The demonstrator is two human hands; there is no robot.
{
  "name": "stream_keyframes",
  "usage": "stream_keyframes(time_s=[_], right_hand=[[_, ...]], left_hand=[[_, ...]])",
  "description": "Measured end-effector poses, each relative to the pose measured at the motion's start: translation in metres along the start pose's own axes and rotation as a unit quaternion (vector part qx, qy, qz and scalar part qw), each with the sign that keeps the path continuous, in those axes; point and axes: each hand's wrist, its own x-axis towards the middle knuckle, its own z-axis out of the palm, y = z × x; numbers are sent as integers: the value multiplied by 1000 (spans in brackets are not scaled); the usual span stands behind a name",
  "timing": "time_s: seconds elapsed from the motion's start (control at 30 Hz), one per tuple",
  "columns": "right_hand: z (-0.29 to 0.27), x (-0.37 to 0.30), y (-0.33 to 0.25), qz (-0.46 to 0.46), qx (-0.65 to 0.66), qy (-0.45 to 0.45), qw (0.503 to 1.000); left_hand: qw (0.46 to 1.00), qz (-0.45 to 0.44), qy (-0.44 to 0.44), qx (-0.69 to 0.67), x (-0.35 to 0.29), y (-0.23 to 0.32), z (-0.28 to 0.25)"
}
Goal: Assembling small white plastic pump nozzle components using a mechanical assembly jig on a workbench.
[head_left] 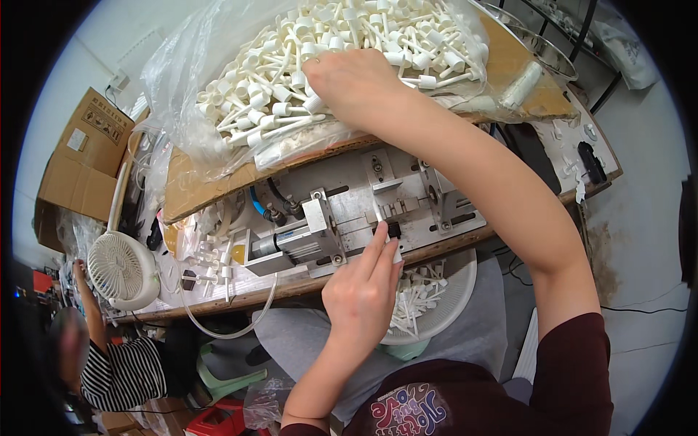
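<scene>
My right hand (358,81) reaches into a large heap of white plastic pieces (254,91), each with a small cylindrical cup on a stick. Its fingertips are hidden, so I cannot see what they hold. Down at the metal fixture (356,200), my left hand (361,294) has its index and middle fingers stretched forward and close together. They press against a slim white plastic piece (379,211) that lies in the fixture by a small notched metal block (400,209). A black part (394,231) sits beside the fingertips.
The heap lies in clear plastic on a cardboard sheet (193,185) above the bench. A white basket (465,291) with more white pieces sits by my lap. Left are a pneumatic cylinder (291,243), loose pieces (212,265), a fan (123,269) and another person in a striped shirt (127,370).
</scene>
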Motion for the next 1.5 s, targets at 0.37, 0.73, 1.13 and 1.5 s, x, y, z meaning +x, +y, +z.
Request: stream_keyframes(time_s=[0.37,0.73,1.13,1.5], right_hand=[[-3,-10,25,29,144,81,986],[-40,-93,43,218,649,155,712],[-36,-180,-7,311,825,29,470],[-41,-198,-23,232,544,153,792]], left_hand=[[999,8,-35,-25,7,-17,8],[937,-111,65,-324,30,-17,-20],[864,-92,-58,-492,6,-20,-42],[998,24,-42,32,6,-9,1]])
